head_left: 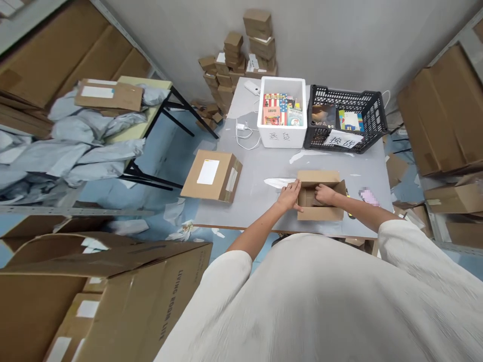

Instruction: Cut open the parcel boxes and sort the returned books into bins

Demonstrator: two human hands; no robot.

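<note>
A small open cardboard box (320, 214) sits near the front edge of the grey table, its flaps spread outward. My left hand (290, 196) grips the box's left side, thumb by the near flap and fingers along the wall. Inside the box is my right hand (323, 194), fingers curled down toward the bottom; whatever they may hold is hidden. A strip of white paper (278, 182) lies just left of the box. Beside its right end, a yellow and black tool (350, 216) shows partly behind my right forearm.
A larger taped carton (211, 176) stands at the table's left edge. Toward the back are a white foam box (283, 137) and a black crate (345, 143), both with books. Grey parcels (86, 130) cover a side table; a big carton (151, 296) stands front left.
</note>
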